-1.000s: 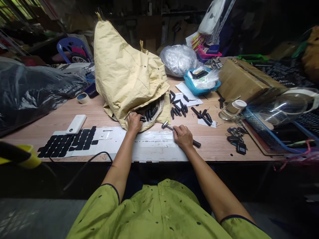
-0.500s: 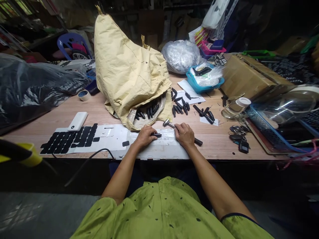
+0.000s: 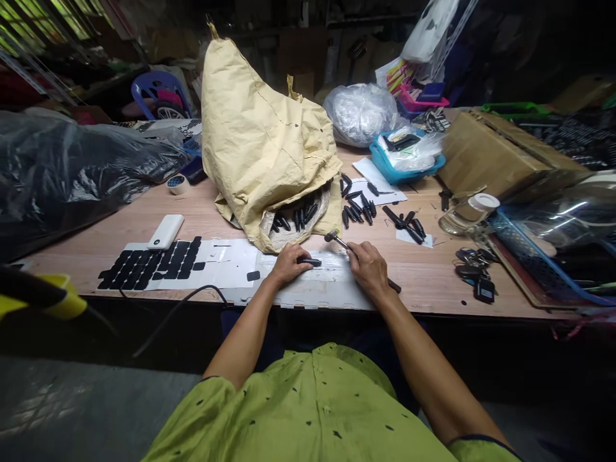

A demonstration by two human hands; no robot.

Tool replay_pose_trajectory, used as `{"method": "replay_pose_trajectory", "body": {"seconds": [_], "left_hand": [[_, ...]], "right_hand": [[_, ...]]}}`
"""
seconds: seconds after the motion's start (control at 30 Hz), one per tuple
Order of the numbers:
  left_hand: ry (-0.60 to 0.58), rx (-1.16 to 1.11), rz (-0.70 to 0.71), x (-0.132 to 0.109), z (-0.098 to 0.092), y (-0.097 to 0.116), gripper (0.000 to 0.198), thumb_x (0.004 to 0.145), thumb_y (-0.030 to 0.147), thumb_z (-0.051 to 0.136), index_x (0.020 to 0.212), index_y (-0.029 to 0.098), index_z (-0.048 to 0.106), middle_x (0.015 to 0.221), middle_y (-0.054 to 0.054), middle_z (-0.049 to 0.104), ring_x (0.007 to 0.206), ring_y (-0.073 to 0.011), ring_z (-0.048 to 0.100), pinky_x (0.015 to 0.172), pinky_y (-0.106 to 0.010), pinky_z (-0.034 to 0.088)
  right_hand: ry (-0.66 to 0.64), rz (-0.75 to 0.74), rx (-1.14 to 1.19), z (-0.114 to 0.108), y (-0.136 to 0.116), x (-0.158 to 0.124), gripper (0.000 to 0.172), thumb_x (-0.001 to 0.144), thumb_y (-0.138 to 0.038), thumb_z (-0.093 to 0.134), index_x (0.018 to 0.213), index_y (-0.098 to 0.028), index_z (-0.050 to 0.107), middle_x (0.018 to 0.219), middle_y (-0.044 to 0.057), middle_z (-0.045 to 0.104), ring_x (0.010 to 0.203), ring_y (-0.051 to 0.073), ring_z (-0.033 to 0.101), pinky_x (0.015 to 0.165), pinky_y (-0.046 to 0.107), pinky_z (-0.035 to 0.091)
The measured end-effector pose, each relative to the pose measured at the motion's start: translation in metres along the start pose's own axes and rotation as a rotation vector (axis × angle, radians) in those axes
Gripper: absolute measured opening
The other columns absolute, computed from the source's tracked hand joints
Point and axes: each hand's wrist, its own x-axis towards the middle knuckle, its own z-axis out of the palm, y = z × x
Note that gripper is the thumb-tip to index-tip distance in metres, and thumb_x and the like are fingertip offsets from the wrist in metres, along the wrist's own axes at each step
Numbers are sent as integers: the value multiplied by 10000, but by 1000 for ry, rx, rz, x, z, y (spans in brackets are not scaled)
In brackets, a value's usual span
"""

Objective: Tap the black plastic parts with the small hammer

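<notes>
My left hand [image 3: 289,264] grips a small, slim black piece [image 3: 309,262] and holds it down on a white board [image 3: 317,294] at the table's front edge. A small hammer [image 3: 338,240] with a metal head and dark handle is in my right hand [image 3: 367,264]. Its head points toward the piece, a short way above the board and apart from the piece. Just beyond my hands, a big tan sack [image 3: 269,141] lies with its mouth toward me, and similar black pieces [image 3: 301,215] show inside. More loose black pieces [image 3: 359,206] are scattered right of the sack.
A sheet of black stickers [image 3: 139,264] and a white power bank [image 3: 166,232] lie left. To the right are keys [image 3: 476,273], a glass jar [image 3: 468,213], a blue basket [image 3: 534,250] and a cardboard box [image 3: 495,154]. A turquoise basket [image 3: 404,168] stands farther back.
The hammer has risen a little off the board in my right hand. My left hand still holds the black piece in place. The whole view has shifted slightly.
</notes>
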Motion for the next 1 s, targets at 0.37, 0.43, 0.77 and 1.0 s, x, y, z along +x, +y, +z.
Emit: {"method": "replay_pose_trajectory", "body": {"seconds": [0.37,0.43,0.77,1.0], "left_hand": [[-4,-30,-68,3,2,5,161,726,197,808,857,207,715,946,-27,659,1006,-245,545,928,-377,428],[-14,-23,-66,4,1,5,146,730,210,803,839,205,705,935,-28,650,1006,-248,541,927,-379,426],[8,-48,-79,3,2,8,146,725,209,805,840,211,715,940,-26,657,1016,-243,540,933,-383,433],[11,-41,-59,4,3,6,118,728,216,792,830,223,734,914,-26,666,1000,-248,552,920,-387,448]], "right_hand": [[-70,-49,355,-11,-51,-36,342,1009,-346,431,1134,-235,730,911,68,697,839,197,660,784,317,529],[-48,-56,335,-8,-53,-36,344,1011,-333,424,1145,-235,725,921,72,697,850,197,659,791,316,528],[-28,-36,275,-8,-50,-36,351,1011,-315,405,1124,-233,727,911,73,693,845,197,657,777,309,521],[-52,-17,240,-3,-36,-43,318,993,-318,441,1088,-237,733,871,64,684,826,202,648,755,311,513]]}}
